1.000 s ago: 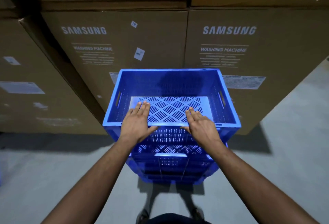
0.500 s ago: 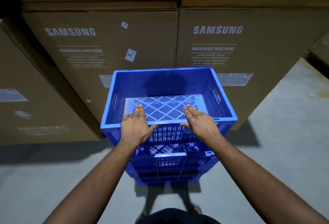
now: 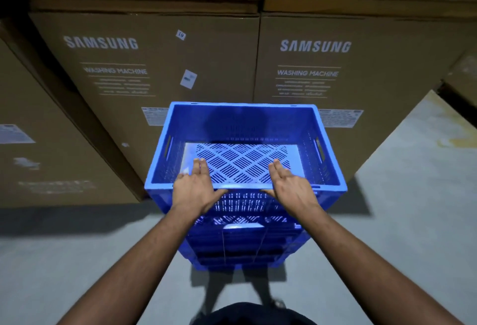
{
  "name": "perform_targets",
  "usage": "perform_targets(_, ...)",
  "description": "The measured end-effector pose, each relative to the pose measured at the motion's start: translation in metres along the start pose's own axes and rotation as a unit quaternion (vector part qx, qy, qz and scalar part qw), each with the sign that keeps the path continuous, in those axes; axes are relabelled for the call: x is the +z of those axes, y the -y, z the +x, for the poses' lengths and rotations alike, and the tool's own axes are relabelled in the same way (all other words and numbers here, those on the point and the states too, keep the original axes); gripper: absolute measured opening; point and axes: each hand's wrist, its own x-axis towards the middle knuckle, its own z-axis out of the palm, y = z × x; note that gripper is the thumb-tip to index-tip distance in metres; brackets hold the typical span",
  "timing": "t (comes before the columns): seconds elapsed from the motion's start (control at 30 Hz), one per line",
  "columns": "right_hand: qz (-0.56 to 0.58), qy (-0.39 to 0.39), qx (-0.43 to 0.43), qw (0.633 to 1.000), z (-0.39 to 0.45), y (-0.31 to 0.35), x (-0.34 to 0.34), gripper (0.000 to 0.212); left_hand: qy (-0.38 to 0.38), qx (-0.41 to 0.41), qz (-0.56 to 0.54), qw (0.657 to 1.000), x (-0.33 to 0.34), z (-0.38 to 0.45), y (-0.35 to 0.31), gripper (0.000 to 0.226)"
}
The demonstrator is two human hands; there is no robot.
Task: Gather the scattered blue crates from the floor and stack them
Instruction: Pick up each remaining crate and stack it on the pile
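Observation:
A stack of blue crates (image 3: 245,247) stands on the grey floor in front of me. The top crate (image 3: 258,123) is open and empty, with a perforated bottom. My left hand (image 3: 193,190) lies over the left part of its near rim, fingers straight and pointing into the crate, thumb spread along the rim. My right hand (image 3: 289,188) lies the same way on the right part of that rim. Neither hand curls round anything.
Tall cardboard washing machine boxes (image 3: 154,79) form a wall right behind the stack and along the left (image 3: 38,144). Grey concrete floor (image 3: 413,195) opens to the right, with another box corner (image 3: 464,74) at the far right. My feet show below the stack.
Both hands have stayed on the top crate's near rim. My view has turned slightly to the right, so the boxes sit further left in the frame.

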Motion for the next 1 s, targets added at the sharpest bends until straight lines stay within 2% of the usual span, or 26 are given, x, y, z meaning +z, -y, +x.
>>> perform_targets(0.2, -0.012, 0.005, -0.029, 1.0, -0.001, -0.016, -0.01, 0.078, 0.017, -0.023, 0.001, 1.0, 0.005, -0.022, -0.02, 0.109)
perform_targets(0.47, -0.002, 0.017, 0.038, 0.999, -0.013, 0.018, 0.002, 0.086, 0.007, -0.005, 0.031, 0.999, 0.008, -0.009, 0.009, 0.107)
perform_targets(0.6, -0.011, 0.024, 0.013, 1.0, -0.018, 0.004, 0.002, 0.085, 0.028, 0.002, 0.032, 0.999, 0.011, -0.022, -0.011, 0.108)
perform_targets(0.83, -0.04, 0.025, 0.021, 0.999, -0.027, 0.02, -0.006, 0.083, -0.017, 0.016, 0.032, 0.999, 0.013, -0.016, 0.011, 0.107)
perform_targets(1.0, -0.06, 0.024, -0.012, 0.998, -0.018, -0.014, -0.018, 0.078, -0.013, 0.021, 0.013, 1.0, 0.003, -0.025, -0.013, 0.106)
